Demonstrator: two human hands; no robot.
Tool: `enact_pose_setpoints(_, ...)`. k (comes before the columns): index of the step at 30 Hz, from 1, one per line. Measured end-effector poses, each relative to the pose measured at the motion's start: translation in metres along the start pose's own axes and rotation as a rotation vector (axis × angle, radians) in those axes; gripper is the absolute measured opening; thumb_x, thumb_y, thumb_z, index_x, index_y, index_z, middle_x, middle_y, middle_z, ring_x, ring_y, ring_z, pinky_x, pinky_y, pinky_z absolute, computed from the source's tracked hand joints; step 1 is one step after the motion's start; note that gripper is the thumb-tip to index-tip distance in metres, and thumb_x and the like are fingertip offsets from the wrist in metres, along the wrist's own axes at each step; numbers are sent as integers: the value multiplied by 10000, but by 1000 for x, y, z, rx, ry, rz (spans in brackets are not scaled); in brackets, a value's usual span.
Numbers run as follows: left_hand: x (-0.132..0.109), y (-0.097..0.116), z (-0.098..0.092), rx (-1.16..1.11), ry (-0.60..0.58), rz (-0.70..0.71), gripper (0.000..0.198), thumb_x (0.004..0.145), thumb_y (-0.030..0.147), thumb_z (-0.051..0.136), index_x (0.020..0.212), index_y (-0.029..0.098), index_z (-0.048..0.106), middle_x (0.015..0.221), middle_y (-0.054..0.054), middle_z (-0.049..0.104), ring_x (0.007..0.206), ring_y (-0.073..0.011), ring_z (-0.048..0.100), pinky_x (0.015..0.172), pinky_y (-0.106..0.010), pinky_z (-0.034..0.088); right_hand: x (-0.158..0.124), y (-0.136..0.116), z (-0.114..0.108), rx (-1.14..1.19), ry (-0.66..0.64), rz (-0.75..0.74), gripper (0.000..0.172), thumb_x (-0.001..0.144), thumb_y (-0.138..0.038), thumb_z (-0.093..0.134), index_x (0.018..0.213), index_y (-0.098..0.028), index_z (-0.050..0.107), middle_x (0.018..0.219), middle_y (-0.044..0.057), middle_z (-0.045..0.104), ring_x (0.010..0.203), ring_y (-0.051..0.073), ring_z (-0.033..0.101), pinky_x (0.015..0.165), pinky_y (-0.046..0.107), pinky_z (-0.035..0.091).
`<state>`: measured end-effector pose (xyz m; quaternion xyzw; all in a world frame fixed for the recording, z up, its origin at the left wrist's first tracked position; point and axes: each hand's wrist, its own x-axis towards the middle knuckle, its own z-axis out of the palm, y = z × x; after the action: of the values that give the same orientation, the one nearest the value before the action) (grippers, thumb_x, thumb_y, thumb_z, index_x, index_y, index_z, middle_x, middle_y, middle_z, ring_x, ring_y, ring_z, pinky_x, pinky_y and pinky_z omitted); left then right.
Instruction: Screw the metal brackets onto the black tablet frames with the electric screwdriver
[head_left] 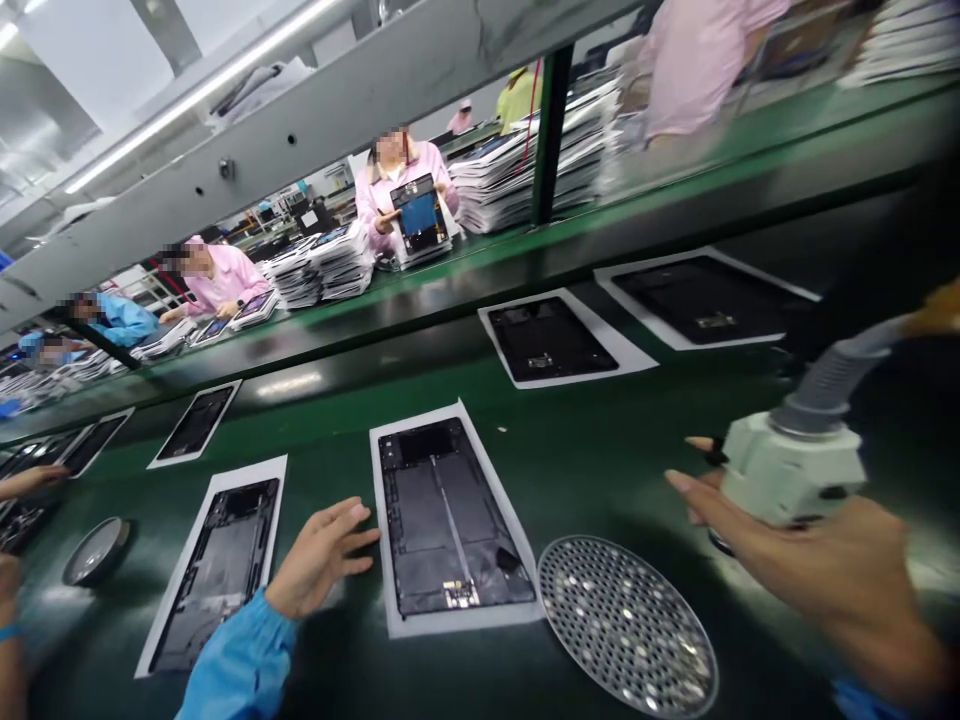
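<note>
My left hand (326,560), in a blue sleeve, is open with its fingers spread beside the left edge of a black tablet housing (420,510). The housing lies on a white sheet (420,627), with a pale strip running down its middle and a small circuit board (460,594) at its near end. On the right, my right hand (832,580) is wrapped around a pale green block-shaped tool (791,465) with a grey ribbed neck (821,390). Its lower end is mostly hidden. A round perforated tray (581,560) with small shiny pieces lies between the housing and my right hand.
Another housing (221,560) lies to the left, near a small grey dish (97,552). More housings on white sheets (551,340) lie along the green bench's far side. A co-worker's hand (34,482) reaches in at left. Behind a grey beam (300,150) sit several people beside stacked sheets.
</note>
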<state>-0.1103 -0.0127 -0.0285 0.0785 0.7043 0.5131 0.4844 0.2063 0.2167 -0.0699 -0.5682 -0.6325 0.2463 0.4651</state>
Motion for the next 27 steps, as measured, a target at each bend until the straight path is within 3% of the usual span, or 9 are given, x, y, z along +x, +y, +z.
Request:
enact_pose_setpoints(3,10,-4,0,89,-44,-75,543,679,515,784,1044,162,594,1134,-127,665,736,-167,696,538,-248,536,-1,-16,-6,73,-96,188,363,364,-588,622,430,-234,582,730,119,712,717,345,692,724,498,559)
enact_pose_setpoints(5,24,-8,4,235,-22,-27,507,671,543,769,931,136,614,943,-84,698,484,-78,594,386,-175,398,-1,-24,-9,69,-126,238,344,335,-562,631,451,-243,579,699,108,701,748,362,687,803,525,534)
enact_pose_setpoints(7,37,-12,11,397,10,72,489,650,572,760,770,127,597,689,-16,652,338,-35,456,311,-160,236,0,-29,-10,84,-144,282,346,318,-554,628,482,-253,576,655,95,684,763,371,681,863,535,506)
enact_pose_setpoints(9,46,-15,18,480,14,149,503,611,596,764,650,152,530,477,51,520,280,-37,369,302,-174,150,0,-33,-8,97,-153,335,358,294,-545,622,506,-261,571,608,87,662,764,378,674,896,530,489)
enact_pose_setpoints(11,51,-16,26,400,20,236,520,573,599,776,610,178,472,402,83,438,295,-45,363,322,-171,175,1,-37,-6,102,-144,381,370,273,-539,614,520,-268,562,575,84,640,757,380,666,901,523,483)
enact_pose_setpoints(16,58,-9,41,79,117,501,492,596,569,759,669,185,459,520,59,546,462,-80,524,464,-182,401,1,-42,-4,105,-135,405,351,248,-527,599,488,-277,541,596,101,636,730,371,647,856,516,482)
enact_pose_setpoints(21,91,31,45,108,194,558,435,627,454,779,846,182,519,542,52,583,479,-116,568,493,-215,447,0,-34,-1,143,-130,324,313,287,-544,590,431,-277,511,599,110,637,669,331,634,780,486,492)
enact_pose_setpoints(27,142,120,29,276,398,642,281,810,237,653,1060,146,562,603,33,605,551,-116,605,566,-218,489,0,-23,4,140,-92,280,351,316,-558,611,474,-250,553,613,106,648,666,329,648,752,497,509)
